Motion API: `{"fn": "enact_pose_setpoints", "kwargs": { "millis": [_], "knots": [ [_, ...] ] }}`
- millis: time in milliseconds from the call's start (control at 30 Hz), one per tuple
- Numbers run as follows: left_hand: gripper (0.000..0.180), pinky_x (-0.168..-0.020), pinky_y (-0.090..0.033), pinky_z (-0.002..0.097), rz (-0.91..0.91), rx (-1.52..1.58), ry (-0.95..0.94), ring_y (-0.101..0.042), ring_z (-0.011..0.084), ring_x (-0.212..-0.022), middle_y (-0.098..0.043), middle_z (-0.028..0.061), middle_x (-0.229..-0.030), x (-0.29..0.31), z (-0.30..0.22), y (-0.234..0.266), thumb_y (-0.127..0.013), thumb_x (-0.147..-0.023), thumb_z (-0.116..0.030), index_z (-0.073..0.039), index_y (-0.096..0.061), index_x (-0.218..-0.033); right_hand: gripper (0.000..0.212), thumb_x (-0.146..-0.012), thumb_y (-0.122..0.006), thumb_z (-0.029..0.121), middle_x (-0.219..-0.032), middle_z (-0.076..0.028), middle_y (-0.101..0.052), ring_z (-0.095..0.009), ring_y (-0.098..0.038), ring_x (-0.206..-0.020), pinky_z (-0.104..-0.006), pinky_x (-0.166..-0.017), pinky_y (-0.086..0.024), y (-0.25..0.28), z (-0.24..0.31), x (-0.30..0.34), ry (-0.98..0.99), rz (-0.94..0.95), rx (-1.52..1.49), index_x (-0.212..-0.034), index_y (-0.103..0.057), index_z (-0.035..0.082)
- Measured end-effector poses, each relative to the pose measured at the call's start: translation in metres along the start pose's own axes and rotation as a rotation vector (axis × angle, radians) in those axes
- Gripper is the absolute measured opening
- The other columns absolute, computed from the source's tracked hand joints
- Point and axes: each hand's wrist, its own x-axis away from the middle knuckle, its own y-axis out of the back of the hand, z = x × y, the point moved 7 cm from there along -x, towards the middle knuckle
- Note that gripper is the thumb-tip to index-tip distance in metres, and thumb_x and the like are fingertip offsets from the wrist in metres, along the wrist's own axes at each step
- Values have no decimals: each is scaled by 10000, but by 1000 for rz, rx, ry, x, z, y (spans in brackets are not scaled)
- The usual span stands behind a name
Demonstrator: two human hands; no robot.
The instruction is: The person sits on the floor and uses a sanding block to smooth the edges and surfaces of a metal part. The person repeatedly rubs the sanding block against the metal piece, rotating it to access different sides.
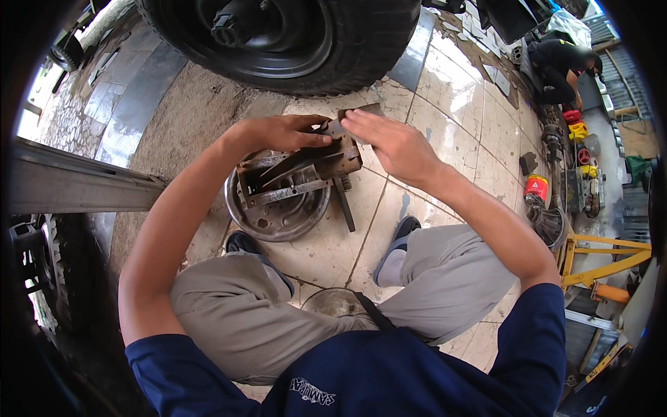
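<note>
A rusty metal vise point(306, 174) with a hanging bar handle stands on a round steel wheel rim point(278, 226) on the floor before me. At its far end is a small grey metal plate point(333, 130). My left hand point(292, 132) grips this plate from the left, thumb on the near side and fingers curled over the far side. My right hand point(392, 142) comes from the right, its fingers pressed together on a thin flat brownish piece point(367, 110) against the plate's far end. The right thumb and the underside of both grips are hidden.
A large vehicle tyre point(375, 48) stands just beyond the vise. On the left a metal beam point(83, 177) juts in. Along the right are a red can point(536, 186), a yellow metal frame point(604, 260) and assorted parts. Another person point(556, 66) crouches at far right.
</note>
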Motion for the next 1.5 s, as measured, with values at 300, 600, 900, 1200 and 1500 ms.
{"fn": "enact_pose_setpoints", "kwargs": {
  "millis": [300,600,900,1200,1500],
  "knots": [
    [535,-1004,-519,412,-133,-17,-178,-686,327,-1140,-683,180,-1308,-8,-1,8,-562,-1029,-456,-114,-580,-1440,488,-906,-561,-5,-1364,-117,-656,-279,-630,-1256,-403,-1044,-529,0,1,-5,13,-12,3,-1378,-624,105],
    [318,-903,-542,465,-407,-299,-406,-691,392,-1041,-725,217,-1115,12,-24,9,-636,-975,-195,-41,-678,-1250,495,-891,-561,-15,-1370,-105,-652,-262,-618,-1276,-396,-1059,-520,0,10,-8,10,6,-37,-1363,-635,112],
    [417,-927,-523,479,-295,-213,-283,-690,408,-1040,-720,236,-1118,9,-16,9,-546,-1043,-314,-48,-602,-1359,490,-897,-573,3,-1363,-92,-658,-262,-628,-1259,-385,-1055,-531,1,1,-14,35,23,10,-1371,-631,118],
    [510,-1035,-496,428,-150,-70,-166,-653,375,-1184,-681,218,-1280,3,-5,0,-515,-1053,-448,-83,-594,-1401,511,-870,-580,-22,-1364,-73,-662,-246,-615,-1282,-393,-1055,-527,-1,5,-14,28,14,80,-1360,-639,109],
    [575,-1049,-490,435,-140,-111,-152,-650,385,-1187,-688,224,-1264,-14,11,1,-484,-1044,-531,-83,-632,-1373,533,-851,-567,-52,-1357,-98,-661,-265,-600,-1296,-395,-1073,-518,-2,7,-17,41,18,46,-1359,-637,93]
  ]
}}
